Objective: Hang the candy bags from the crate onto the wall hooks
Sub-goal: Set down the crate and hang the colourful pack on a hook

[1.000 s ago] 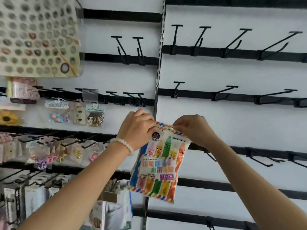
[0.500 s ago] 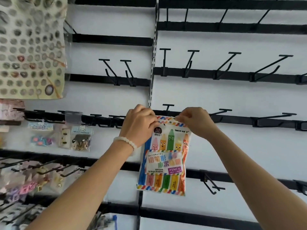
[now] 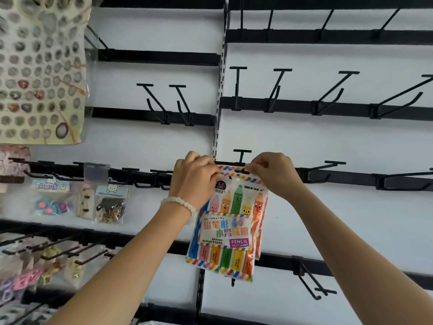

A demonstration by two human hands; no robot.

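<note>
Hanging step under way: our left hand (image 3: 195, 178) and right hand (image 3: 273, 174) each pinch a top corner of the candy bag (image 3: 230, 225), its hang slot level with the wall hook (image 3: 242, 156). Next, we judge, slot must be threaded onto the prong.

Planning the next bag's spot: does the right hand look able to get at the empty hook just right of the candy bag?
Probably yes. The empty hook juts from the same rail beside the right hand with nothing between, but that hand pinches the candy bag and must let go first.
</note>
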